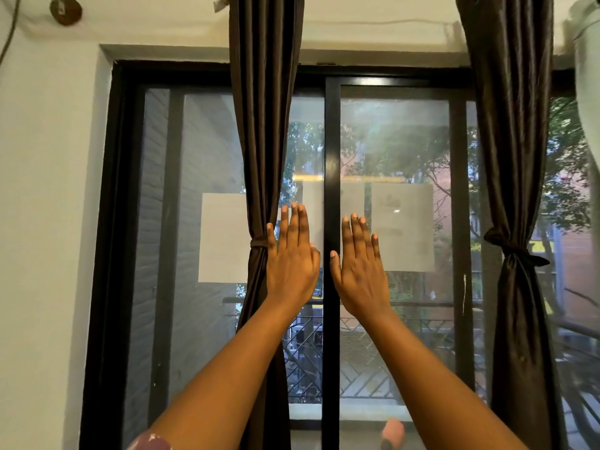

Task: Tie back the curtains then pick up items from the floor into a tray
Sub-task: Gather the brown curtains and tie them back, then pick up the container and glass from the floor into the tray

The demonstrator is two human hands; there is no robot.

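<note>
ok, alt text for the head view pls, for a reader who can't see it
Two open hands, left hand and right hand, are raised flat before a dark-framed sliding window. The left curtain and right curtain, both dark brown, are each tied back at mid-height.

Daylight enters through the black-framed sliding glass window (331,177), hazy glare at one o'clock, edges bowed by wide-angle distortion.

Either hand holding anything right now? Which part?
Nothing held. Both hands are flat with straight fingers: left hand beside the tied left curtain at its tie band, right hand before the glass.
</note>
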